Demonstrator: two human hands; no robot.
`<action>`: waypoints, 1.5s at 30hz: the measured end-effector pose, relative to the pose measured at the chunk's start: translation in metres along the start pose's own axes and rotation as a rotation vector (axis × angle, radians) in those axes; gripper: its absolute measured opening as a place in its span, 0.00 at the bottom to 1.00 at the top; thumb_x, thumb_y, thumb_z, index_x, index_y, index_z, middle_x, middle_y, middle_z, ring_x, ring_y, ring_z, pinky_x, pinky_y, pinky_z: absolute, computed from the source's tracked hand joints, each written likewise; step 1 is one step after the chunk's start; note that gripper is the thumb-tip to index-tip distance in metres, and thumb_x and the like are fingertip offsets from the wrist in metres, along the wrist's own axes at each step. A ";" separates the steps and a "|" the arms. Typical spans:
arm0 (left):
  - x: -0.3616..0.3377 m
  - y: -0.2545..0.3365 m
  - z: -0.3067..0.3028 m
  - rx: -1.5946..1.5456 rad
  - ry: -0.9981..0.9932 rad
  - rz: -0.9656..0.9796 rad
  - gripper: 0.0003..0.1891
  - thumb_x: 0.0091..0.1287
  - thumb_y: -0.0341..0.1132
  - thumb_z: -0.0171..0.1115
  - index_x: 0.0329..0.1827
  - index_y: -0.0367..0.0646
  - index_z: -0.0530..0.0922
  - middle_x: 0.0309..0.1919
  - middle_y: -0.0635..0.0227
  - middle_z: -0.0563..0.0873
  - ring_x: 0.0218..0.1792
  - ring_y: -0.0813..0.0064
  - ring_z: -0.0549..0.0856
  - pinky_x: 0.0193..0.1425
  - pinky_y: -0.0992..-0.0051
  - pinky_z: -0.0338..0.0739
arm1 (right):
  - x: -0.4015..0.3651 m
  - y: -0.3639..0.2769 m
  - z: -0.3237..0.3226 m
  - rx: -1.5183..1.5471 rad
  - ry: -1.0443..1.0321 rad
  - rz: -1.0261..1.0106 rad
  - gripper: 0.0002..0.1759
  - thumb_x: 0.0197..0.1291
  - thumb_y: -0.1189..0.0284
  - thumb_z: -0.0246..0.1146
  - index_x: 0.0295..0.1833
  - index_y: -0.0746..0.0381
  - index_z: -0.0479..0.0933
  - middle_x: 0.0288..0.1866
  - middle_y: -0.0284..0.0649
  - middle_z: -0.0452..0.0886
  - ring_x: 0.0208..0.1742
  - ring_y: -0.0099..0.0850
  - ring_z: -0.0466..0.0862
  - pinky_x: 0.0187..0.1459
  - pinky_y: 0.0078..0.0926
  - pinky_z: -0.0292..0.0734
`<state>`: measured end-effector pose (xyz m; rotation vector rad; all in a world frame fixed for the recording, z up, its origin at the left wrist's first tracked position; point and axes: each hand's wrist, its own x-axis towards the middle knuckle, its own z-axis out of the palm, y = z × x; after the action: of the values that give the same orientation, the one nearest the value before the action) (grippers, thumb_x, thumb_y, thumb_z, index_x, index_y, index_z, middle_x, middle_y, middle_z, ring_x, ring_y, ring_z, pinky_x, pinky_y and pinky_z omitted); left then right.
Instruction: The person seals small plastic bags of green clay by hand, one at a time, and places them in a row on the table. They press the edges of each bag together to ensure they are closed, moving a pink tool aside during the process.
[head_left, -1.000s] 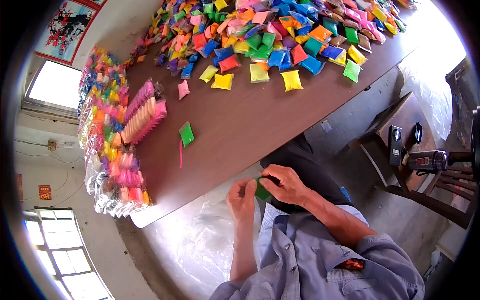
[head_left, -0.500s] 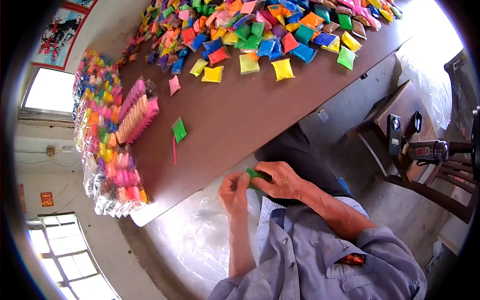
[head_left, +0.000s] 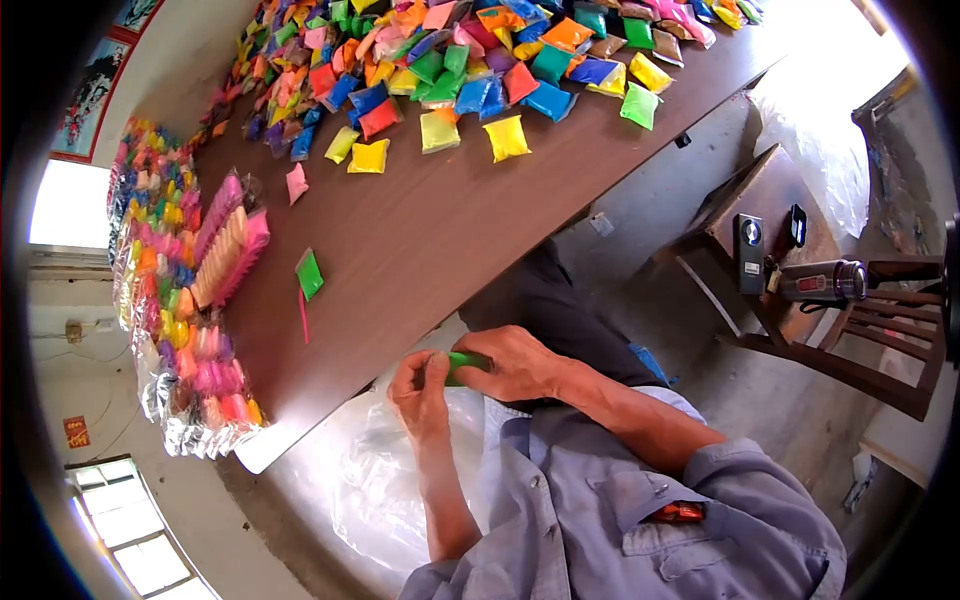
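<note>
Close to my body, just off the table's near edge, both my hands grip a small green packet [head_left: 462,372]. My left hand [head_left: 420,392] pinches its left end between thumb and fingers. Curled around the other end is my right hand [head_left: 512,362], which hides part of it. On the table beyond, another green packet [head_left: 310,274] lies with a thin pink strip [head_left: 304,316] beside it. A small pink packet [head_left: 297,184] is farther back.
Loose coloured packets [head_left: 440,130] heap along the brown table's [head_left: 400,250] far side. Bagged packets [head_left: 190,330] line its left end. At right, a wooden stool [head_left: 800,190] carries a black device [head_left: 749,254] and a flask [head_left: 825,281]. Clear plastic [head_left: 370,480] hangs below the table edge.
The view has shifted, so the table and its contents appear farther left. Both hands keep hold of the green packet, and its visible part has turned slightly.
</note>
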<state>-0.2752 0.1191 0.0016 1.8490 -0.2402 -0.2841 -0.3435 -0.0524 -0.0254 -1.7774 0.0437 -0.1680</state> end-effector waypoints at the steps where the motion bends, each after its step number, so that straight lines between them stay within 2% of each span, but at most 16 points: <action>1: 0.000 0.003 0.000 -0.001 0.011 -0.007 0.13 0.73 0.40 0.75 0.46 0.37 0.86 0.37 0.73 0.87 0.38 0.83 0.81 0.49 0.78 0.76 | 0.000 0.001 0.000 0.012 -0.012 0.001 0.13 0.66 0.66 0.68 0.48 0.65 0.85 0.35 0.53 0.87 0.35 0.52 0.87 0.39 0.44 0.82; 6: 0.003 0.005 0.004 -0.076 0.037 -0.046 0.15 0.75 0.44 0.73 0.45 0.38 0.86 0.35 0.75 0.85 0.36 0.84 0.78 0.46 0.79 0.74 | 0.002 0.000 -0.003 0.023 -0.029 0.005 0.13 0.67 0.66 0.68 0.50 0.65 0.85 0.34 0.53 0.86 0.32 0.48 0.86 0.36 0.41 0.81; 8: 0.003 0.000 0.003 -0.155 0.023 -0.072 0.15 0.76 0.44 0.71 0.45 0.38 0.86 0.34 0.75 0.84 0.35 0.84 0.77 0.44 0.80 0.72 | 0.002 -0.001 -0.004 0.155 0.045 -0.008 0.12 0.69 0.67 0.68 0.43 0.66 0.82 0.28 0.54 0.82 0.27 0.49 0.83 0.31 0.43 0.76; 9: 0.003 0.002 0.003 -0.155 0.023 -0.074 0.15 0.76 0.44 0.71 0.45 0.38 0.86 0.34 0.75 0.84 0.35 0.84 0.77 0.44 0.80 0.72 | 0.001 0.000 -0.003 0.155 0.045 -0.006 0.12 0.69 0.67 0.68 0.43 0.66 0.82 0.28 0.54 0.82 0.27 0.49 0.83 0.31 0.43 0.76; 11: 0.003 0.008 0.005 -0.066 0.021 -0.046 0.16 0.77 0.44 0.70 0.45 0.37 0.86 0.34 0.76 0.84 0.34 0.85 0.76 0.41 0.79 0.70 | 0.002 0.001 -0.002 0.221 0.069 0.004 0.12 0.70 0.67 0.68 0.44 0.67 0.83 0.26 0.52 0.80 0.24 0.43 0.81 0.29 0.39 0.75; 12: 0.004 0.008 0.005 -0.065 0.022 -0.046 0.16 0.77 0.44 0.70 0.45 0.37 0.86 0.34 0.76 0.84 0.34 0.85 0.76 0.41 0.79 0.70 | 0.002 0.002 -0.001 0.222 0.069 0.003 0.12 0.70 0.67 0.68 0.44 0.67 0.83 0.26 0.52 0.80 0.24 0.43 0.81 0.29 0.39 0.75; 14: 0.005 0.009 0.004 0.065 0.031 0.056 0.17 0.78 0.45 0.70 0.46 0.36 0.85 0.33 0.75 0.83 0.34 0.85 0.75 0.40 0.79 0.70 | 0.001 0.005 0.000 0.234 0.069 -0.021 0.13 0.71 0.66 0.68 0.46 0.68 0.83 0.25 0.51 0.79 0.23 0.38 0.80 0.28 0.38 0.74; 21: 0.004 0.013 0.014 -0.056 0.080 -0.026 0.17 0.76 0.45 0.71 0.46 0.36 0.85 0.34 0.73 0.85 0.34 0.84 0.77 0.40 0.79 0.73 | 0.000 0.007 -0.001 0.304 0.108 0.028 0.13 0.71 0.67 0.68 0.47 0.68 0.83 0.26 0.48 0.80 0.23 0.30 0.78 0.28 0.34 0.73; 24: 0.006 0.004 0.006 -0.088 0.000 0.000 0.13 0.76 0.39 0.72 0.46 0.34 0.86 0.33 0.72 0.87 0.33 0.84 0.81 0.40 0.80 0.76 | 0.000 0.001 -0.004 0.321 0.102 0.104 0.13 0.71 0.67 0.68 0.49 0.68 0.84 0.28 0.47 0.82 0.25 0.28 0.78 0.28 0.32 0.73; 26: 0.007 -0.001 0.003 0.006 0.030 0.040 0.12 0.76 0.38 0.72 0.46 0.35 0.86 0.32 0.72 0.87 0.33 0.84 0.81 0.39 0.80 0.76 | -0.001 -0.002 -0.007 0.253 0.046 0.167 0.14 0.72 0.69 0.68 0.55 0.68 0.84 0.29 0.37 0.81 0.30 0.20 0.76 0.31 0.25 0.73; 29: 0.008 0.002 0.006 0.122 0.080 0.119 0.10 0.75 0.35 0.73 0.45 0.35 0.86 0.31 0.71 0.87 0.32 0.85 0.81 0.37 0.80 0.76 | 0.000 0.001 -0.002 0.297 0.115 0.099 0.14 0.72 0.71 0.68 0.55 0.69 0.83 0.29 0.36 0.81 0.30 0.19 0.76 0.31 0.24 0.73; 32: 0.009 0.007 0.009 0.090 0.111 0.062 0.15 0.73 0.41 0.75 0.45 0.36 0.85 0.31 0.74 0.85 0.33 0.85 0.79 0.40 0.80 0.75 | 0.000 0.003 -0.001 0.392 0.122 0.147 0.13 0.72 0.72 0.67 0.55 0.69 0.83 0.29 0.36 0.81 0.30 0.19 0.77 0.31 0.23 0.73; 34: 0.009 0.010 0.012 -0.052 0.046 0.001 0.16 0.72 0.42 0.77 0.45 0.36 0.84 0.32 0.73 0.85 0.33 0.84 0.80 0.41 0.80 0.77 | 0.000 0.002 -0.002 0.406 0.116 0.177 0.12 0.72 0.73 0.66 0.55 0.69 0.83 0.29 0.36 0.82 0.30 0.19 0.77 0.32 0.23 0.73; 37: 0.008 0.003 0.008 -0.079 0.012 -0.045 0.18 0.70 0.42 0.79 0.47 0.35 0.84 0.34 0.72 0.86 0.35 0.84 0.81 0.42 0.79 0.78 | 0.001 0.002 -0.002 0.357 0.102 0.160 0.12 0.72 0.73 0.66 0.55 0.68 0.83 0.29 0.36 0.82 0.30 0.19 0.77 0.31 0.23 0.74; 43: 0.010 0.002 0.004 0.131 0.030 0.052 0.17 0.69 0.40 0.79 0.47 0.36 0.84 0.35 0.73 0.87 0.35 0.85 0.81 0.41 0.81 0.77 | 0.001 -0.001 -0.005 0.270 0.095 0.106 0.12 0.71 0.73 0.67 0.56 0.68 0.84 0.30 0.36 0.83 0.30 0.19 0.78 0.32 0.24 0.74; 45: 0.012 0.005 0.008 0.063 0.017 0.032 0.16 0.69 0.40 0.79 0.46 0.37 0.84 0.34 0.73 0.86 0.34 0.85 0.80 0.41 0.81 0.76 | 0.001 0.002 -0.003 0.323 0.107 0.131 0.13 0.71 0.74 0.68 0.57 0.67 0.84 0.31 0.39 0.84 0.31 0.20 0.80 0.33 0.25 0.76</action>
<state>-0.2663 0.1067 0.0035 1.9077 -0.2696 -0.2402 -0.3431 -0.0556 -0.0266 -1.4373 0.1992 -0.1652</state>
